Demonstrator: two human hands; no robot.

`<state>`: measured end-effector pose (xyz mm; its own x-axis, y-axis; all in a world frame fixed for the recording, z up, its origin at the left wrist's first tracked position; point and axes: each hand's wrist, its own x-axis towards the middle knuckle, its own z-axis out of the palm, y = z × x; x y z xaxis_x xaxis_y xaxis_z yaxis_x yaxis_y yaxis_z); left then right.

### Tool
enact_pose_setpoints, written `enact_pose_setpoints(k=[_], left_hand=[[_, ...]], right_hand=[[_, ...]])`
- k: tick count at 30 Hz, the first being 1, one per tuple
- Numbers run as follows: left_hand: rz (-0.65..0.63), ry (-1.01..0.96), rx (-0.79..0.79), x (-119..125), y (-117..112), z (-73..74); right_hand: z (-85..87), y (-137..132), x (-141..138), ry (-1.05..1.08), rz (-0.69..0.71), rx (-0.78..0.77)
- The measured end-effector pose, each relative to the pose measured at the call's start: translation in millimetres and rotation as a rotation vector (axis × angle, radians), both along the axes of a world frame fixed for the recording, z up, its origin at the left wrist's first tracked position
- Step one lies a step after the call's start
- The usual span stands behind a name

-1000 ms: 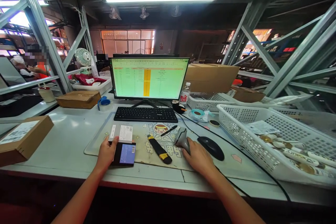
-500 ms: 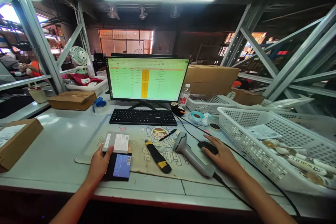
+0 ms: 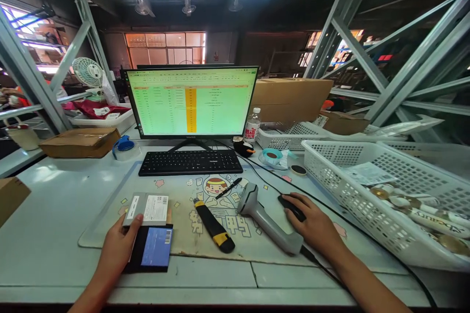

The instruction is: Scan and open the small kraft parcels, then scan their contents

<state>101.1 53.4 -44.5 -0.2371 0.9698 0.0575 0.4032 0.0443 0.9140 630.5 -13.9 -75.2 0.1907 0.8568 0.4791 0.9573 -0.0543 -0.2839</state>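
Observation:
My left hand (image 3: 118, 243) is closed on a small grey box (image 3: 141, 209) with a white barcode label, its thumb on the near edge. Just below, a black and blue box (image 3: 157, 248) lies partly under it, against the same hand. My right hand (image 3: 312, 219) rests over a black computer mouse (image 3: 293, 207), fingers curved around it. Between the hands lie a grey barcode scanner (image 3: 270, 222), a black and yellow utility knife (image 3: 213, 226) and a black pen (image 3: 229, 188) on a cartoon desk mat (image 3: 179, 234). A lit monitor (image 3: 191, 102) shows a spreadsheet.
A black keyboard (image 3: 191, 162) sits before the monitor. White plastic baskets (image 3: 341, 200) stand at right, the nearest with wrapped goods. Cardboard boxes (image 3: 79, 143), a tape roll (image 3: 125, 148), a drink bottle (image 3: 253, 124) and the scanner's cable (image 3: 326, 271) are around the desk.
The camera view has shifted, so the desk items sit further left in the picture. My left hand still holds the grey box, and my right hand remains on the mouse.

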Motion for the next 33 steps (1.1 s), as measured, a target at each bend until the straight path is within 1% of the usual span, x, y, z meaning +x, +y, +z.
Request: enact_pose_setpoints(k=[4,6,12,14,22,26,29,33], left_hand=[[-0.005,0.001,-0.08,-1,-2,3.8],[-0.008,0.007,-0.095,-3,-2,3.2],[-0.026,0.011,-0.138,-14,5,-10.4],[-0.029,0.02,-0.148,-15,6,-12.4],[0.005,0.002,-0.141,-7,0,-4.2],[-0.016,0.002,-0.166,-8,1,-2.9],[0.001,-0.006,-0.163,-8,1,-2.0],[0.003,0.013,-0.189,-10,2,-4.9]], right_hand=[[1.0,-1,-1,-0.033,-0.049,0.023],[0.8,-2,-1,-0.048,-0.064,0.031],[-0.1,-1,-1,-0.061,-0.053,0.056],[0.3,-1,-2,-0.063,-0.045,0.06],[0.5,-1,-3,-0.067,-0.047,0.063],[0.2,-1,-3,-0.052,-0.038,0.066],[1.0,-2,-3,-0.043,-0.033,0.058],[0.9,-1,-3,-0.041,-0.032,0.049]])
